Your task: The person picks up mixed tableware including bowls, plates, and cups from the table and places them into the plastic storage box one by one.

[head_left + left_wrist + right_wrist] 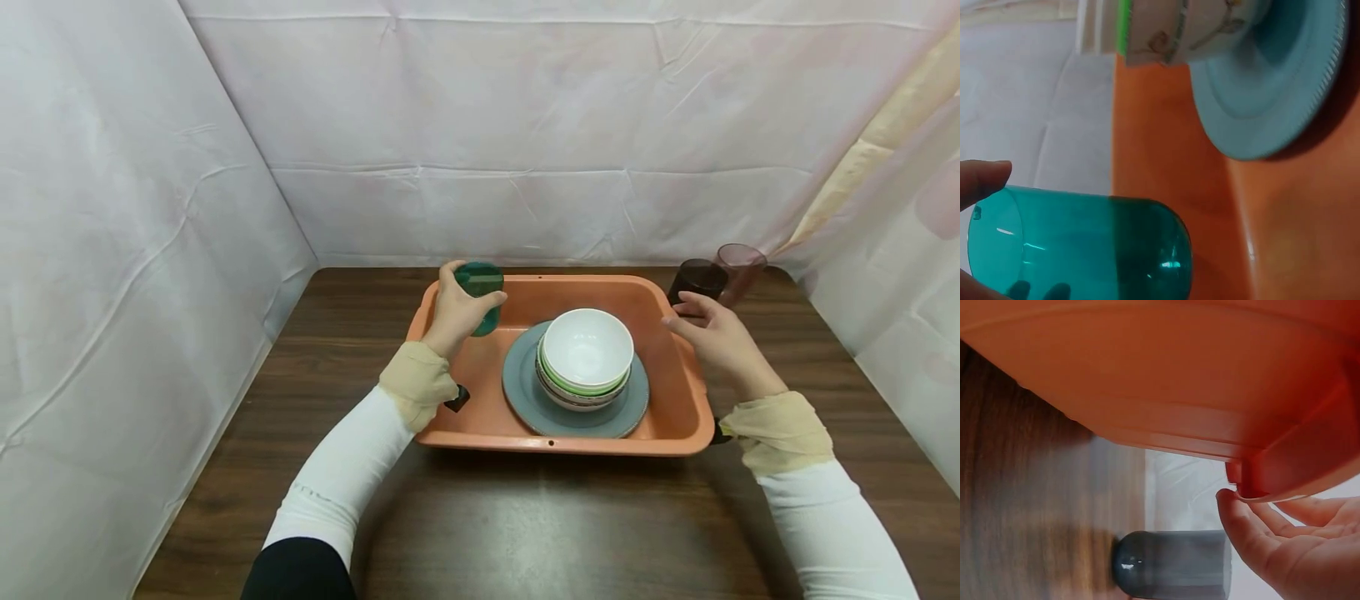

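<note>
In the head view my left hand [459, 310] grips a clear teal cup [480, 323] near its rim, thumb and fingers on opposite sides. The cup stands upright over the back left of an orange basin [468, 396]; its lower part overlaps the basin in the left wrist view. My right hand [708, 333] holds the basin's right rim toward the back corner, thumb over the edge and fingertips [1229, 499] outside. Inside the basin lies a blue-grey plate [521, 383] bearing a stack of bowls, with a white bowl [587, 346] on top.
Behind the right hand, outside the basin, stand a dark grey cup [697, 279] and a clear purplish cup [742, 265]. A dark wooden table [337, 358] supports everything. White cloth [480, 125] hangs behind and along both sides.
</note>
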Demonstrator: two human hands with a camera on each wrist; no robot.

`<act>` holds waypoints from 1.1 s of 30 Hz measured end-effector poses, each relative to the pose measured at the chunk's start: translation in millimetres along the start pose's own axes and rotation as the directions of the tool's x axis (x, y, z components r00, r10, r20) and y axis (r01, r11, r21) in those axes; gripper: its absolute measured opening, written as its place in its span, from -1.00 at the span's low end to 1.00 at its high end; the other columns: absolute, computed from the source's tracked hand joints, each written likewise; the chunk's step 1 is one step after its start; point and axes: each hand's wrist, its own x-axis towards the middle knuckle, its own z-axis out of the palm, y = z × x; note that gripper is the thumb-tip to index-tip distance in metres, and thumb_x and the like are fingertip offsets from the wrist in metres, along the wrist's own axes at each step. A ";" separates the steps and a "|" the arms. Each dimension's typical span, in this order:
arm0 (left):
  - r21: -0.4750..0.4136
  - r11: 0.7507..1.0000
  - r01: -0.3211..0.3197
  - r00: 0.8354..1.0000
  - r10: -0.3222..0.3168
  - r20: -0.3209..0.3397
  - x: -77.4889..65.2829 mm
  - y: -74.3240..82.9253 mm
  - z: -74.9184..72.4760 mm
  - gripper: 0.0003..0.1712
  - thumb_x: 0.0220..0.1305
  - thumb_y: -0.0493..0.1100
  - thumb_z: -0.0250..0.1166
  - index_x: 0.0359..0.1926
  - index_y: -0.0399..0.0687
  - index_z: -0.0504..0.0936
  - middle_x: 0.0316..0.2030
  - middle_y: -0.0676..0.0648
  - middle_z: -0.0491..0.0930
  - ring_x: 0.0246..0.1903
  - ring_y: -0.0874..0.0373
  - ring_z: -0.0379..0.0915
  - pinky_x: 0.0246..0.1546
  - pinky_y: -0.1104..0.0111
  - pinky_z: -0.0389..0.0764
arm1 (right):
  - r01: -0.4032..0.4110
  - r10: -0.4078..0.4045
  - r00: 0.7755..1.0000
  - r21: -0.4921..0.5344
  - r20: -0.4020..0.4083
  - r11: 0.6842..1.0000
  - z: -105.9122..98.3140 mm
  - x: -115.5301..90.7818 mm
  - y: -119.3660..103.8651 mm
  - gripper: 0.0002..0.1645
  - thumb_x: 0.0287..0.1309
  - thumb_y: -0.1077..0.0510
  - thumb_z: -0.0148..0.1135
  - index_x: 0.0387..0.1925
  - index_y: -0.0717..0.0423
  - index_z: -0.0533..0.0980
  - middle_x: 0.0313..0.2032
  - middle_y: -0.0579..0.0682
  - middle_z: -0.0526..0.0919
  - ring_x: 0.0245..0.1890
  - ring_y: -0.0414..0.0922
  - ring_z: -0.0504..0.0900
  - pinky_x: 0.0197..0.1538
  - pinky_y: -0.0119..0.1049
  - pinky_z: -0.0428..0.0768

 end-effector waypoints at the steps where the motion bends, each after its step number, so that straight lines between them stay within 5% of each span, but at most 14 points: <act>1: 0.007 1.000 0.008 1.000 -0.008 -0.005 1.0 -1.2 -0.1 0.02 0.36 -0.16 0.45 0.61 0.04 -0.01 0.48 -0.32 0.16 0.41 -0.28 0.27 0.35 -0.15 0.47 | -0.001 0.001 1.000 0.001 0.003 1.000 0.4 0.7 1.0 -0.05 0.59 -0.10 0.09 0.65 0.34 -0.04 0.46 0.49 0.28 0.45 0.39 0.34 -0.07 -0.62 0.46; 9: 0.077 0.997 0.015 0.999 -0.012 -0.038 7.0 -11.8 -1.0 0.03 0.36 -0.18 0.44 0.62 -0.04 -0.03 0.52 -0.29 0.07 0.43 -0.30 0.22 0.38 -0.15 0.43 | -0.013 0.013 0.999 -0.003 0.035 1.000 4.1 4.5 8.7 -0.10 0.60 0.00 0.05 0.65 0.35 -0.06 0.51 0.52 0.18 0.39 0.41 0.39 -0.20 -0.63 0.53; 16: 0.161 0.987 0.007 0.999 0.001 -0.050 14.0 -19.4 -0.7 0.04 0.34 -0.19 0.45 0.63 -0.13 -0.01 0.55 -0.33 -0.03 0.41 -0.34 0.25 0.38 -0.15 0.44 | -0.010 0.010 0.999 -0.006 0.049 1.000 10.0 5.4 11.9 -0.15 0.60 0.06 0.02 0.62 0.44 -0.05 0.44 0.56 0.30 0.21 0.29 0.58 -0.18 -0.50 0.65; 24: 0.150 0.988 0.022 0.999 -0.014 -0.049 18.0 -24.8 -0.1 0.01 0.37 -0.21 0.43 0.62 -0.08 0.00 0.56 -0.28 -0.04 0.42 -0.32 0.24 0.39 -0.14 0.42 | -0.002 0.004 0.999 -0.045 0.042 0.999 12.0 5.2 12.8 -0.16 0.61 0.04 -0.03 0.63 0.40 -0.05 0.42 0.56 0.33 0.19 0.30 0.59 -0.14 -0.46 0.63; 33: 0.167 0.983 0.072 0.996 -0.063 -0.057 20.7 -26.8 0.2 -0.01 0.38 -0.17 0.44 0.59 -0.16 0.01 0.56 -0.30 -0.09 0.44 -0.31 0.19 0.42 -0.10 0.42 | -0.010 0.011 1.000 -0.061 0.014 0.998 16.0 4.1 12.8 -0.17 0.61 0.04 -0.08 0.64 0.37 -0.06 0.47 0.55 0.25 0.32 0.37 0.46 0.28 0.21 0.51</act>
